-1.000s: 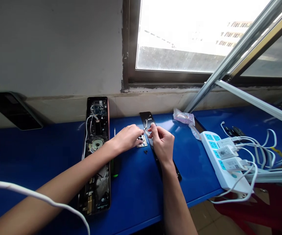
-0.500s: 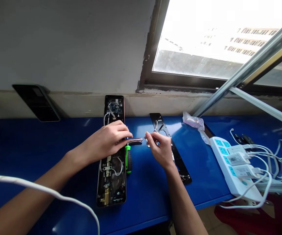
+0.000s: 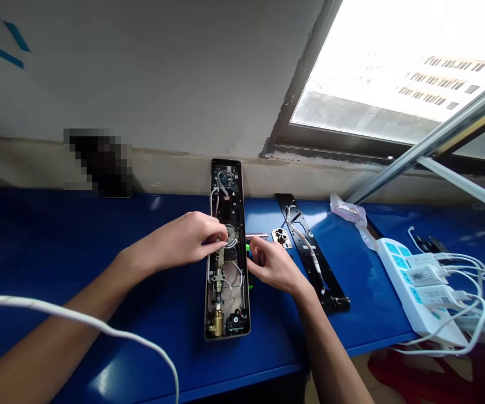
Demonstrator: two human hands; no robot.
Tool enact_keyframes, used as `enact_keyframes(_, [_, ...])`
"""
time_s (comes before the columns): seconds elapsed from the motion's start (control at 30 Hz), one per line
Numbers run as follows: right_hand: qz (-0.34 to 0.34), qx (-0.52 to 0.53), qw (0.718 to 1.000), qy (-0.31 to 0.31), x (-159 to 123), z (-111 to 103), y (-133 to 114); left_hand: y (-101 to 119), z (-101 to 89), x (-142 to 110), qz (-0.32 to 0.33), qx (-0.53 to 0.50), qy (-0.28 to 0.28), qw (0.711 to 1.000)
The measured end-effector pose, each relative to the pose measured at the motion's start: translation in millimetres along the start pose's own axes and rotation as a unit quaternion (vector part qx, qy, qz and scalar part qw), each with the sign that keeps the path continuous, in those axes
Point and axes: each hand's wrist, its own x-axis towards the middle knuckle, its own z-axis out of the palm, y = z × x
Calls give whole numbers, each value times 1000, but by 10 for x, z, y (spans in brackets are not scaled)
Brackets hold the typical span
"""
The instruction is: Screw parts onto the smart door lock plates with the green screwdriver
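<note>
A long, narrow black device housing stands open-topped on the blue table, with circuit boards, white wires and brass fittings inside. My left hand reaches over its middle, thumb and fingers pinched beside a white wire loop. What lies between those fingertips is too small to make out. Just right of the housing, my right hand curls round the green-handled screwdriver, hiding most of it. Behind that hand lies a shiny cylinder. A small metal-and-black part sits to its right.
A long black cover panel with a wrapped cable lies at right. Further right are a plastic bag and a white power strip with several plugs. A white cable crosses the lower left; a dark object leans on the wall.
My right hand has moved from the small part near the panel to the screwdriver beside the housing. My left hand stays over the housing. The view has shifted left.
</note>
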Motion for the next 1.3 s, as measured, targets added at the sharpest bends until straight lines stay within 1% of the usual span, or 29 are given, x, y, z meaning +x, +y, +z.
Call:
enact_keyframes(0.07, [13, -6, 1000, -2, -12, -4, -7, 16, -68, -29, -33, 3, -25, 999])
enact_keyframes(0.13, [23, -5, 1000, 0, -18, 0, -10, 32, -136, -61, -80, 14, -47, 996])
enact_keyframes(0.23, [32, -17, 999, 21, -15, 24, -8, 35, -188, -101, -145, 37, -75, 986])
enact_keyframes(0.33, [39, -37, 997, 49, 2, 64, 1, -5, -147, -107, -204, 35, -89, 974])
enact_keyframes(0.4, [42, -35, 997, 56, 15, 90, 13, -56, -85, -86, -227, -15, -92, 970])
enact_keyframes(0.47, [46, -24, 996, 66, 20, 106, 31, -113, -19, -54, -238, -106, -106, 960])
enact_keyframes(0.57, [62, 2, 992, 108, 7, 97, 67, -183, 47, -9, -247, -247, -138, 927])
enact_keyframes(0.63, [74, 23, 987, 144, -10, 72, 88, -209, 66, 8, -256, -319, -135, 903])
enact_keyframes(0.7, [82, 43, 981, 168, -27, 49, 100, -224, 74, 12, -267, -365, -119, 884])
enact_keyframes(0.77, [82, 53, 979, 177, -38, 47, 104, -233, 84, 8, -270, -387, -114, 874])
enact_keyframes(0.83, [76, 54, 979, 181, -40, 70, 104, -241, 100, 4, -261, -401, -120, 870])
enact_keyframes(0.93, [68, 47, 978, 190, -35, 128, 103, -250, 122, 9, -243, -410, -116, 872])
enact_keyframes(1.03, [64, 37, 977, 201, -31, 162, 103, -258, 119, 32, -239, -402, -115, 877])
enact_keyframes(1.17, [57, 23, 975, 212, -36, 160, 111, -285, 99, 66, -246, -385, -120, 881])
enact_keyframes(1.3, [50, 18, 972, 227, -43, 154, 124, -329, 119, 63, -236, -399, -124, 877])
